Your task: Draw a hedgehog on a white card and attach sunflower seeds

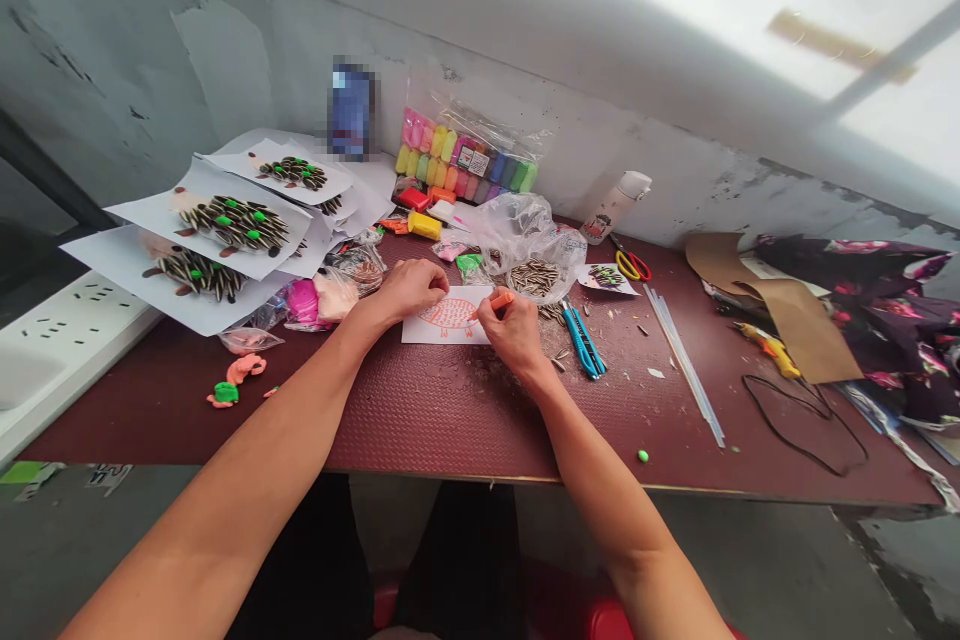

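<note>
A small white sheet of paper (417, 331) lies on the table before me, with an orange drawing (448, 316) of a rounded, patterned body on short legs. My left hand (409, 288) is curled over the paper's upper left edge, its fingertips pressing it down. In my right hand (514, 328) an orange marker (502, 300) is gripped, its tip hidden by the fingers at the drawing's right side. Just beyond that hand, striped sunflower seeds (534, 276) lie in a clear plastic bag (517, 228). A teal box cutter (583, 342) lies to its right.
Sheets with seed hedgehogs (232, 224) are stacked at left beside a power strip (67, 330). Coloured clay packs (469, 160) lean on the wall. Rightward are a bottle (616, 208), scissors (633, 265), glue sticks (684, 365) and a yellow glue gun (777, 352) with its cord.
</note>
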